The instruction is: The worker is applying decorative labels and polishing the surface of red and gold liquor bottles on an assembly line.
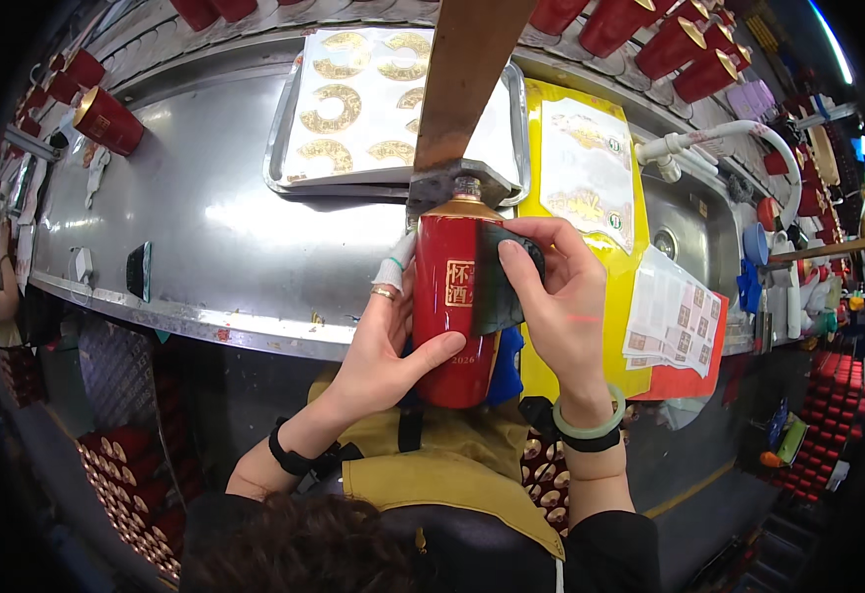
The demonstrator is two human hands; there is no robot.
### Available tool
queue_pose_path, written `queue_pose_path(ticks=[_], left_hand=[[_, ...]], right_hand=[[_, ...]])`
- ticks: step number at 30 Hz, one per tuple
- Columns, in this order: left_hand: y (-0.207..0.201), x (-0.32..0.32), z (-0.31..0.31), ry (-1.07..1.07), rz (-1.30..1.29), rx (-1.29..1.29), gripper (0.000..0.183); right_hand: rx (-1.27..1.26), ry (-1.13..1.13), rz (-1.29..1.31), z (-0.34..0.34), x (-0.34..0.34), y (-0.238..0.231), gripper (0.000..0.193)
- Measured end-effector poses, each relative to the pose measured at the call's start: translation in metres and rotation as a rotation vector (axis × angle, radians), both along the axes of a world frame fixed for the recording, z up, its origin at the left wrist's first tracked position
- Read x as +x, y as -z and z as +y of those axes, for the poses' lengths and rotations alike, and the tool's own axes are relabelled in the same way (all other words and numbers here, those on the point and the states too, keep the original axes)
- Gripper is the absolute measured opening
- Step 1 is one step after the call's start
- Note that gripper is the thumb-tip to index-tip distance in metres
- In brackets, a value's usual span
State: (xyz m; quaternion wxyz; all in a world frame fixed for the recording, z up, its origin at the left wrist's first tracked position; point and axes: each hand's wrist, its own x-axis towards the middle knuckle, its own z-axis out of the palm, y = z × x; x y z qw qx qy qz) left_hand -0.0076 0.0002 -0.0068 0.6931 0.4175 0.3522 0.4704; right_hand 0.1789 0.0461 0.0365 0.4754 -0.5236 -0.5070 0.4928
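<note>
"What's on the left of the table (235, 217)?"
"A red bottle (113, 124) with a gold end, and by the front edge a small dark block (139, 272)."
"And over on the right?"
"A steel sink (706, 222), with a white pipe (717, 135) arching near it and a blue cup (755, 244) beside it."
"Lower down?"
"Rows of gold-topped bottles (128, 494) at left, stacked red ones (830, 425) at right."
</note>
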Motion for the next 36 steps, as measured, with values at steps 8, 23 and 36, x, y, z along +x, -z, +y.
queue_pose_path(ticks=[8, 23, 36], left_hand=[[-0.003, 0.002, -0.001, -0.013, 0.023, 0.012, 0.099], [0.001, 0.004, -0.003, -0.046, 0.064, 0.062, 0.095], [-0.005, -0.010, 0.024, -0.175, -0.014, -0.056, 0.076]], right_hand=[[0.093, -0.008, 0.106, 0.000, 0.016, -0.001, 0.017], [0.983, -0.377, -0.842, 0.053, 0.005, -0.034, 0.024], [1.176, -0.196, -1.055, 0.044, 0.040, -0.017, 0.023]])
